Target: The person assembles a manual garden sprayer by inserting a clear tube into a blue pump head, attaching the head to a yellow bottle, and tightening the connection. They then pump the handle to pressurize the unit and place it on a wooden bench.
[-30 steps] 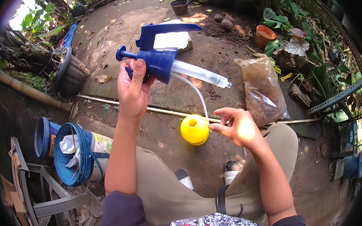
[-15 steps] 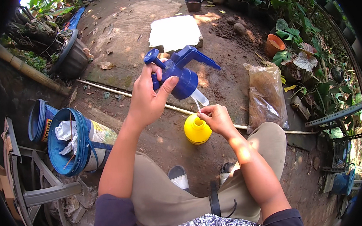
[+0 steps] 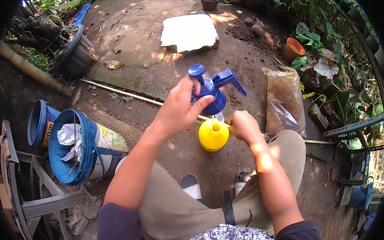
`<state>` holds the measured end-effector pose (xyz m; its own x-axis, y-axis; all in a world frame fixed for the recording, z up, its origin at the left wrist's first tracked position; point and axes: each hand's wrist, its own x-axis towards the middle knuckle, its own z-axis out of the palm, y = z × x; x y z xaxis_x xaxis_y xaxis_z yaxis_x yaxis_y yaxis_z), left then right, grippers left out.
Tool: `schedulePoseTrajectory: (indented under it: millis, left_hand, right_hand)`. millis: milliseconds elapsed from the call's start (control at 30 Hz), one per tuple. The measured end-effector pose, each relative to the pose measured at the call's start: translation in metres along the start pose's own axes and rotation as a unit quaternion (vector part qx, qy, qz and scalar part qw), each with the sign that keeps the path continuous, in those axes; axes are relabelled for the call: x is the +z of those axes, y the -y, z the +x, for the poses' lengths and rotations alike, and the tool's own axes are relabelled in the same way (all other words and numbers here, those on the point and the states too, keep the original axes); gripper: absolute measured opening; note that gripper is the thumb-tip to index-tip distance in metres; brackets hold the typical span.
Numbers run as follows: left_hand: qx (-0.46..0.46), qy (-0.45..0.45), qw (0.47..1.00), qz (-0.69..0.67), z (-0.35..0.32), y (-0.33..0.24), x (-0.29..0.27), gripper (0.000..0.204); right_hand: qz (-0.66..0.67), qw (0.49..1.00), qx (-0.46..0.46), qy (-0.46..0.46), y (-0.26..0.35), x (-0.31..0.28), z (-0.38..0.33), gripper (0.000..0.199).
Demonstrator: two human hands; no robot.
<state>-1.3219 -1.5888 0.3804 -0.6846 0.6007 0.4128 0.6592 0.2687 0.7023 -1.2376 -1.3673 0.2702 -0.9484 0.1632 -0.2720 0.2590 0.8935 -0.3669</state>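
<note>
My left hand (image 3: 180, 105) is closed around a blue spray-pump head (image 3: 211, 92) with a round plunger knob and a trigger lever. The head is tilted above a round yellow bottle (image 3: 213, 140), which stands upright on the ground with its mouth open. A short part of the pale pump cylinder (image 3: 220, 117) shows below the head, just behind the bottle's mouth. Beside the bottle's right shoulder is my right hand (image 3: 244, 124), its fingers curled in. Its fingertips are hidden, so whether they grip the bottle or the thin tube cannot be made out.
A white-topped slab (image 3: 189, 32) lies ahead. Right of the bottle stands a clear bag of brown material (image 3: 284, 101). Blue buckets (image 3: 72, 147) and a grey metal frame (image 3: 52, 204) are at left. A thin pole (image 3: 124, 92) crosses the ground; potted plants (image 3: 294, 48) line the right.
My left hand has brought the pump head down and right, closer to the bottle. My right hand, which pinched the thin white tube above the mouth, is now beside the bottle's shoulder.
</note>
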Motion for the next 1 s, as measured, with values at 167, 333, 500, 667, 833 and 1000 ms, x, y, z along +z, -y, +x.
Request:
schedulePoseTrajectory:
  millis: [167,333,500,667,833,1000]
  left_hand:
    - [0.003,0.056,0.998,0.001,-0.004,0.015,0.023,0.04]
    - [-0.003,0.108,0.994,0.012,0.0,0.015,0.033,0.039]
    - [-0.029,0.122,0.992,0.031,0.006,-0.004,0.009,0.037]
    - [-0.036,0.154,0.986,0.059,0.01,-0.002,0.009,0.037]
    - [-0.016,0.207,0.977,0.056,0.006,0.005,0.031,0.039]
    - [-0.041,0.291,0.955,0.034,-0.007,0.039,0.074,0.043]
  right_hand:
    - [-0.043,0.99,0.132,-0.023,-0.057,-0.025,-0.008,0.02]
    - [-0.093,0.966,0.108,-0.215,-0.118,-0.114,-0.075,0.052]
    - [0.101,0.938,0.3,-0.144,-0.16,-0.156,-0.114,0.051]
    - [0.201,0.948,0.248,-0.004,-0.187,-0.139,-0.111,0.04]
    - [0.234,0.95,0.206,-0.027,-0.172,-0.154,-0.095,0.044]
    - [0.113,0.978,0.133,0.11,-0.162,-0.128,-0.07,0.092]
